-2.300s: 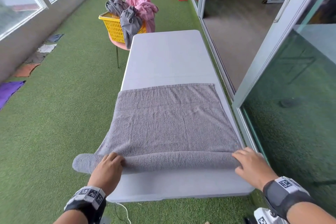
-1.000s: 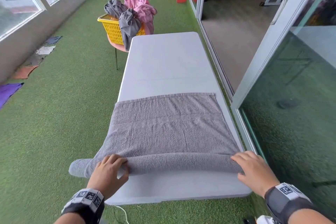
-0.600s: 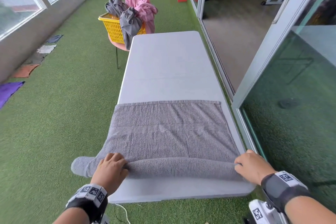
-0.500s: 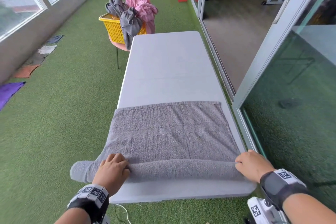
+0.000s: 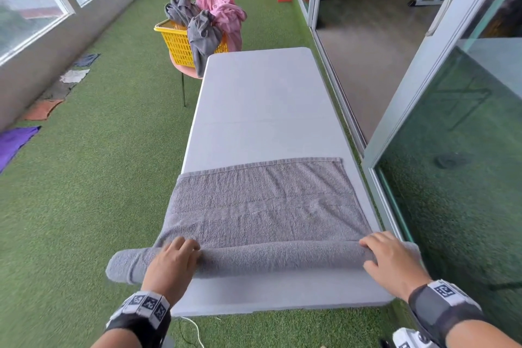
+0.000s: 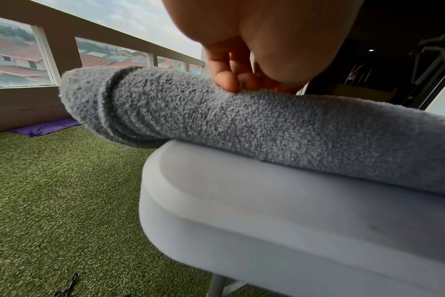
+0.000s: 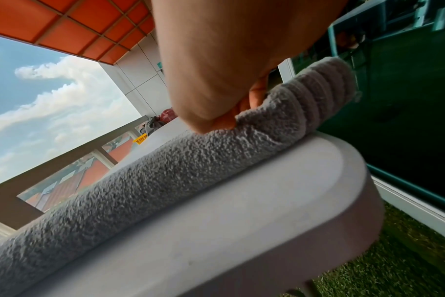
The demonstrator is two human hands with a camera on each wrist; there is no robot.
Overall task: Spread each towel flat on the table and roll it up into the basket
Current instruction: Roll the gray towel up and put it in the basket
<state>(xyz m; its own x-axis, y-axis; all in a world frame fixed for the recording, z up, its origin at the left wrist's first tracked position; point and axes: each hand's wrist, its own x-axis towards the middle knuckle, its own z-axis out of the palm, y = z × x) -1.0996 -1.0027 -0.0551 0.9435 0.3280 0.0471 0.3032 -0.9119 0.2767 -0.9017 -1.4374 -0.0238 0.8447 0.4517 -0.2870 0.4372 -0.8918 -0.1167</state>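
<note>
A grey towel (image 5: 265,206) lies flat across the near half of the white table (image 5: 260,99). Its near end is wound into a thick roll (image 5: 276,258) close to the table's front edge. The roll overhangs the table's left side and reaches its right edge. My left hand (image 5: 172,260) curls over the roll near its left end, fingertips (image 6: 226,80) pressing into the pile. My right hand (image 5: 387,257) grips the right end of the roll (image 7: 165,170). A yellow basket (image 5: 176,42) stands beyond the table's far left corner.
Grey (image 5: 203,34) and pink (image 5: 226,14) towels hang over the basket, which sits on a pink stool (image 5: 183,68). Cloths lie on the green turf at the left, one of them purple (image 5: 14,141). A glass sliding door (image 5: 452,150) runs close along the table's right side.
The roll has grown thicker, and the towel's far edge has slid nearer to me. Both hands have shifted their hold on the roll and still lie over it.
</note>
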